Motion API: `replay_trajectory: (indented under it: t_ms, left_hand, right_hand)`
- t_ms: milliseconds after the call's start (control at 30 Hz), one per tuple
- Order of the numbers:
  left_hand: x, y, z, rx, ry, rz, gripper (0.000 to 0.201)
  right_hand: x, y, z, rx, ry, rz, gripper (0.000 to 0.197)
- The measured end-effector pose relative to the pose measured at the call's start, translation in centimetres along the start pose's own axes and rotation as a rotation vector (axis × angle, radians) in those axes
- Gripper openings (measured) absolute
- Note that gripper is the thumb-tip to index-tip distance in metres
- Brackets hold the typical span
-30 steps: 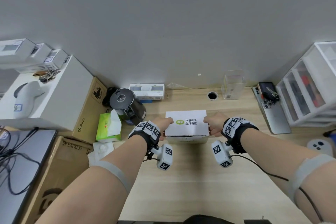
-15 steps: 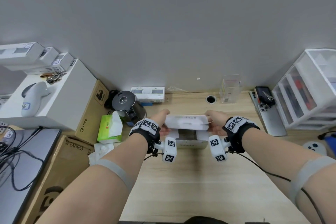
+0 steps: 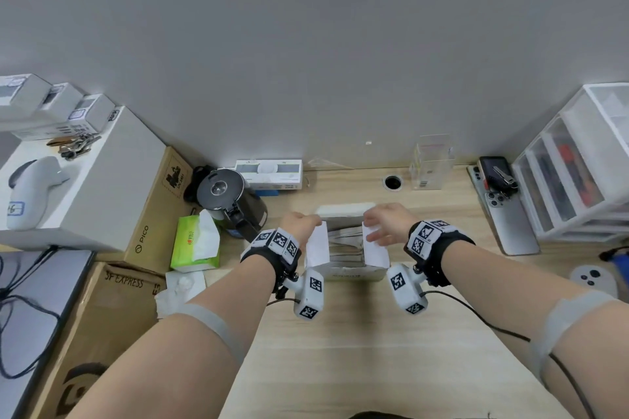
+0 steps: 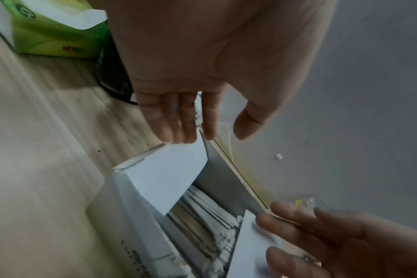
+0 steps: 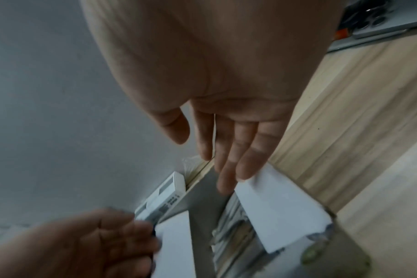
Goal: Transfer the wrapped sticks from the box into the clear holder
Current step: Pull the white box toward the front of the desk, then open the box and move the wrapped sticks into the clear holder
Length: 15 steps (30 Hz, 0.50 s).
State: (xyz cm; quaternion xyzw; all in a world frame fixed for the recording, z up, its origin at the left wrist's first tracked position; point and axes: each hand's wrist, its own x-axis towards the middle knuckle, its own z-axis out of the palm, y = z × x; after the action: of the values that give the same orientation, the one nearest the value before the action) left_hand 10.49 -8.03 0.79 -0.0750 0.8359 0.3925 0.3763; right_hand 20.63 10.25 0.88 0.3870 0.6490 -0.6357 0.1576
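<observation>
Step in hand: While the white cardboard box [image 3: 347, 248] sat at the centre of the head frame on the pale wooden worktop [image 3: 340, 350], its lid stood folded back and both side flaps were being spread, so by my judgement the opening step was all but done and no stick had been moved.
Left hand: The left hand [image 3: 301, 223] had straight, relaxed fingers [image 4: 176, 120]; their tips touched the top edge of the left flap [image 4: 169, 176] and gripped nothing.
Right hand: The right hand [image 3: 383, 223] was likewise open, fingers [image 5: 238, 150] extended against the right flap [image 5: 281, 210], holding nothing.
Wrapped sticks: The paper-wrapped sticks [image 4: 202, 222] lay packed lengthwise inside the box, between the two flaps, in the lower middle of the left wrist frame.
Clear holder: The clear plastic upright holder [image 3: 430, 163] stood against the wall, right of centre in the head frame, well apart from the box, beside a round cable hole [image 3: 392, 182]; it looked empty, though its transparency made that uncertain.
Next move: Likely one hand would have to reach between the flaps, pinch a few sticks, lift them clear and carry them to the holder, ends downward.
Risk: The flaps might spring back over the sticks.
</observation>
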Motion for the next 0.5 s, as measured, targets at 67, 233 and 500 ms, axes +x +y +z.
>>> replay_trajectory:
  t_ms: [67,233,500]
  left_hand:
    - [0.2,-0.2,0.5,-0.016,-0.025,0.069,0.011]
    - [0.1,0.3,1.7,0.347,-0.263,0.135,0.026]
    - [-0.4,1.1,3.5,0.949,-0.323,0.223,0.025]
  right_hand:
    - [0.2,0.7,0.6,-0.088,-0.064,-0.007,0.029]
    - [0.3,1.2,2.4,-0.352,-0.170,0.013,0.031]
    - [0.7,0.5,3.2,-1.055,-0.147,-0.189,0.040]
